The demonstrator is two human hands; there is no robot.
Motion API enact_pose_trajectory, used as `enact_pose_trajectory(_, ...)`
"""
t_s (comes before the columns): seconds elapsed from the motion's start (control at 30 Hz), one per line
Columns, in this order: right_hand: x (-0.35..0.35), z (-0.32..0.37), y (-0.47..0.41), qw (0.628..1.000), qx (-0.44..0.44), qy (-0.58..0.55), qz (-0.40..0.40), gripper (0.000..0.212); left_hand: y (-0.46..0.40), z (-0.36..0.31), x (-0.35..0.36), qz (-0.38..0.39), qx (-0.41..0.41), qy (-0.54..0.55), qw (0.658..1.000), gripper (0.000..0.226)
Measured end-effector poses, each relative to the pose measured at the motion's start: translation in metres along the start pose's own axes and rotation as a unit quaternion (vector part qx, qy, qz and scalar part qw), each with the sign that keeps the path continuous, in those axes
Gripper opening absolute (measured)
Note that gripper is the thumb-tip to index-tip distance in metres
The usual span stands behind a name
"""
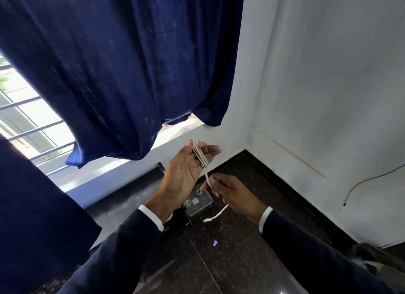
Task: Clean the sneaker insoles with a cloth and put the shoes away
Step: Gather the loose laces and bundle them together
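A pale shoelace (200, 156) is wound in several loops around the fingers of my left hand (186, 173), which is raised palm up over the dark counter. My right hand (232, 195) pinches the lace's free strand just below the loops, and the loose end (215, 216) hangs down from that fist. No sneaker, insole or cloth is in view. Both arms wear dark sleeves with white cuffs.
A dark speckled stone counter (219, 261) runs into a white wall corner. A clear plastic object (200, 200) lies on it under my hands. A navy curtain (122, 74) hangs over a barred window (32, 127). A thin black wire (359, 184) dangles on the right wall.
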State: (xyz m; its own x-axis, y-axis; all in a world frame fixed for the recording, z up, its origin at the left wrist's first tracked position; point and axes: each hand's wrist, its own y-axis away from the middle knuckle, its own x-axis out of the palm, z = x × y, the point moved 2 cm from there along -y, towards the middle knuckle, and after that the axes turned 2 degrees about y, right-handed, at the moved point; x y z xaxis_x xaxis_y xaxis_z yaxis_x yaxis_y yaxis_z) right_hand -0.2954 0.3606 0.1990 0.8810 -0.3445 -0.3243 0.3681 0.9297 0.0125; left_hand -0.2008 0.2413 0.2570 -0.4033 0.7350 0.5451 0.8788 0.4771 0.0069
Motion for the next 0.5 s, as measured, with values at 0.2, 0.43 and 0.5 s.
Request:
enact_pose_trajectory(0.2, -0.021, 0.029, -0.005, 0.987, -0.056, 0.149, 0.034, 0.017, 0.001, 0.019, -0.016, -0.031, -0.043, -0.278, 0.959, 0.061)
enact_pose_trajectory(0.43, -0.080, 0.056, -0.034, 0.985, -0.064, 0.148, -0.065, 0.015, 0.011, 0.014, 0.006, 0.066, -0.084, -0.274, 0.956, 0.073)
enact_pose_trajectory(0.5, -0.076, 0.049, -0.037, 0.989, -0.056, 0.115, -0.074, 0.016, 0.010, 0.007, 0.009, 0.070, -0.078, -0.163, 0.981, 0.070)
